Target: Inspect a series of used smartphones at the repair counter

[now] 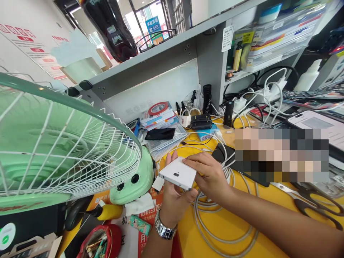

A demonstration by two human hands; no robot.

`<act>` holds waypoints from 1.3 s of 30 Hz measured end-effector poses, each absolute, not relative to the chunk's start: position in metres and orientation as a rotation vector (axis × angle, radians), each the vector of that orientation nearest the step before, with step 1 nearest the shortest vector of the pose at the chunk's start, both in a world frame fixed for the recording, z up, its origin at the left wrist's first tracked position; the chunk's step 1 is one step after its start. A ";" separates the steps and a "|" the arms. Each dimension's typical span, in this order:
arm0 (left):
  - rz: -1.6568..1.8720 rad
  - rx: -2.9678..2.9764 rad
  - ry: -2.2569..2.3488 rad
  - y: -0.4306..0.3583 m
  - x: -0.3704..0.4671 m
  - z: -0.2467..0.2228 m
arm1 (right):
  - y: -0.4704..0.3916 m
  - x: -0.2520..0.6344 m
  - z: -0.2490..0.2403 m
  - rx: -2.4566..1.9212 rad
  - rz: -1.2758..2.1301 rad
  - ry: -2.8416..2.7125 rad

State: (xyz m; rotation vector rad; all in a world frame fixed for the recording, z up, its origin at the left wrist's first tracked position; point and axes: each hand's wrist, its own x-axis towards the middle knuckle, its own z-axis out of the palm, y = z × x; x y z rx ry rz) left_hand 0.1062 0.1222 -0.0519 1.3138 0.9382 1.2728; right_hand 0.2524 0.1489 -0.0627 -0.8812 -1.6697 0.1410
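Note:
A white phone-like device (180, 172), its back with a small dark camera spot facing up, is held above the yellow desk. My left hand (174, 199), with a metal watch (164, 226) on its wrist, grips it from below and the side, fingertips showing past its far edge. My right hand (211, 173) touches the device's right side, fingers on its top and near edge. Under and beside my right hand lies a coiled grey cable (200, 211).
A green fan (131, 157) with a white cage stands at the left. Scissors (303, 200) lie at the right, near a dark phone (252, 170). Behind are another phone (160, 134), red tape (158, 108) and many cables. A red pouch (114, 238) sits at the front left.

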 end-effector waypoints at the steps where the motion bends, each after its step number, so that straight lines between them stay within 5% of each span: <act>1: 1.250 1.333 0.970 0.123 0.105 -0.053 | 0.149 0.253 -0.063 -0.878 0.098 -1.703; 8: 1.360 1.028 0.873 0.125 0.113 -0.058 | 0.143 0.255 -0.060 -0.883 -0.041 -1.904; 17: 1.254 0.357 0.813 0.132 0.107 -0.039 | 0.135 0.256 -0.046 -0.753 0.192 -1.943; 39: 1.209 0.279 0.840 0.131 0.111 -0.037 | 0.142 0.252 -0.049 -0.997 0.329 -1.784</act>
